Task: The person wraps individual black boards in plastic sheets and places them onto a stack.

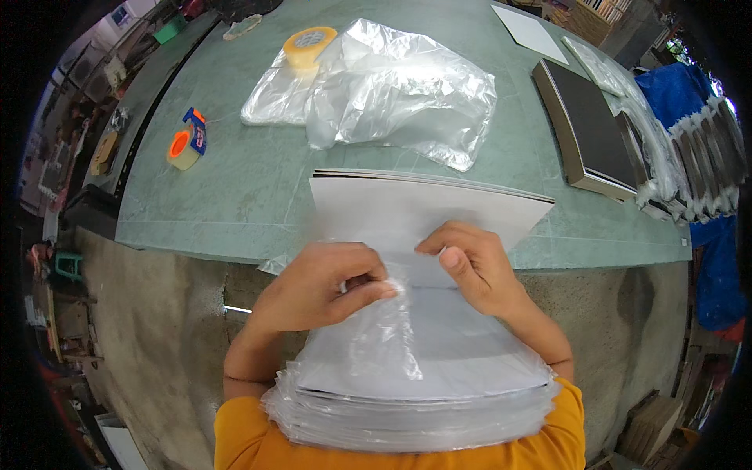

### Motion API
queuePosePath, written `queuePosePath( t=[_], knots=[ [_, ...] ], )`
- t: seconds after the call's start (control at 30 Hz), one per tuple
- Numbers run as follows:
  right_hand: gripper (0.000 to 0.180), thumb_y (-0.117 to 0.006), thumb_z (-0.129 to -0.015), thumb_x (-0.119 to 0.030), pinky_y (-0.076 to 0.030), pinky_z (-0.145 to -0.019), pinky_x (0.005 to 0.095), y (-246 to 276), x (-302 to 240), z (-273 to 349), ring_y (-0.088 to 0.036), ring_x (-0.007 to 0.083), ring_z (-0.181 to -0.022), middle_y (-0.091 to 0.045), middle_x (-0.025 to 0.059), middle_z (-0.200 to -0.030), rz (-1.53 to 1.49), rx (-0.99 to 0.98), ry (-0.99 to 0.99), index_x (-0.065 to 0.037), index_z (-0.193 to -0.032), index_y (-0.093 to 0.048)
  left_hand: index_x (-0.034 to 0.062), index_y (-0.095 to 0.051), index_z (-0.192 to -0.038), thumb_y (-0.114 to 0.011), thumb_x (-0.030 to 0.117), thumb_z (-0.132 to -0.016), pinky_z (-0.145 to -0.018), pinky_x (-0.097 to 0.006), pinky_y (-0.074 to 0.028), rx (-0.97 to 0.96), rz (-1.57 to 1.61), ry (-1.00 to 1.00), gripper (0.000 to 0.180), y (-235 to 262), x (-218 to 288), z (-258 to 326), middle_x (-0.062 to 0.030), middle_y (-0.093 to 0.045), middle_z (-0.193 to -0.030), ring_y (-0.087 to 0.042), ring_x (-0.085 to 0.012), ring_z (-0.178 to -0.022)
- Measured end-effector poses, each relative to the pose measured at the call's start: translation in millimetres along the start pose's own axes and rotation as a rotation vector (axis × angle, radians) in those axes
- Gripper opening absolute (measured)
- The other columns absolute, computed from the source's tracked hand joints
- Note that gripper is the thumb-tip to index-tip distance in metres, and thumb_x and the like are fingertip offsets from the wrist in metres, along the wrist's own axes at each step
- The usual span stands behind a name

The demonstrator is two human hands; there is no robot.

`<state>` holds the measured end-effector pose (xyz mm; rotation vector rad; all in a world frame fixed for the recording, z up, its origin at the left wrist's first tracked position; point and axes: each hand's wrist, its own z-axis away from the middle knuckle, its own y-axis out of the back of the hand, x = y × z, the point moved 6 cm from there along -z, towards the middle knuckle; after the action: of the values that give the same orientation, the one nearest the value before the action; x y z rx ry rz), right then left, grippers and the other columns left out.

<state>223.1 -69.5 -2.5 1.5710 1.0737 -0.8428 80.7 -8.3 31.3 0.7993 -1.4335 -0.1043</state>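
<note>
**Both hands pinch a clear sleeve over white sheets at the table's near edge**

Right at the near edge of the green table (235, 196), a white sheet stack (423, 207) juts past the rim toward the person, its far end lying on the tabletop and its near end hanging over the gap above the concrete floor. Between that stack and the person's body sits a pile of bagged sheets (415, 392), pressed against the orange shirt, so little room is left between the chest and the table edge.

Open tabletop lies to the left of the sheets, out to the orange tape dispenser (186, 145). Farther back, crumpled clear bags (392, 86) and a yellowish tape roll (309, 43) take up the middle. To the right, a dark flat box (591, 129) lies near the table's right edge.

The left hand (321, 286) is curled, thumb and fingers closed on a clear plastic sleeve (384, 329) that trails down over the pile. The right hand (474, 266) faces it, fingers bent and pinching the white sheet's lower edge, thumb forward. Both forearms come up from the lower frame, wrists bent inward, the hands nearly meeting.
</note>
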Motion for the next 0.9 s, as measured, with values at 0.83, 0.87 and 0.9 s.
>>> queuePosePath(
  t=[0.83,0.87,0.9],
  knots=[
    [0.024,-0.065,-0.076,-0.024,-0.038,-0.051,0.0192,-22,39,22,-0.049,0.0052,-0.058,-0.053,-0.0015,-0.063,-1.014,-0.169,-0.402,-0.005,-0.067,-0.053,0.0023,-0.055,-0.069,-0.063,0.009,-0.072,-0.049,-0.023,-0.037,0.052,0.249,-0.027,0.011,-38,-9,-15,-0.0028,-0.052,-0.062,-0.047,-0.0094,-0.054],
    [0.024,-0.066,-0.075,-0.024,-0.038,-0.051,0.0199,-18,39,24,-0.049,0.0056,-0.059,-0.054,-0.0012,-0.064,-1.032,-0.106,-0.421,-0.005,-0.068,-0.054,0.0017,-0.054,-0.069,-0.060,0.007,-0.073,-0.048,-0.023,-0.037,0.059,0.252,-0.069,0.009,-38,-12,-13,-0.0033,-0.051,-0.062,-0.047,-0.0096,-0.054],
    [0.024,-0.066,-0.074,-0.025,-0.038,-0.052,0.0205,-12,37,26,-0.049,0.0060,-0.059,-0.054,-0.0009,-0.065,-1.049,-0.042,-0.439,-0.005,-0.070,-0.055,0.0011,-0.053,-0.068,-0.059,0.006,-0.073,-0.048,-0.022,-0.036,0.126,0.250,-0.018,0.009,-31,-26,-5,-0.0020,-0.050,-0.061,-0.046,-0.0089,-0.053]
  ],
)
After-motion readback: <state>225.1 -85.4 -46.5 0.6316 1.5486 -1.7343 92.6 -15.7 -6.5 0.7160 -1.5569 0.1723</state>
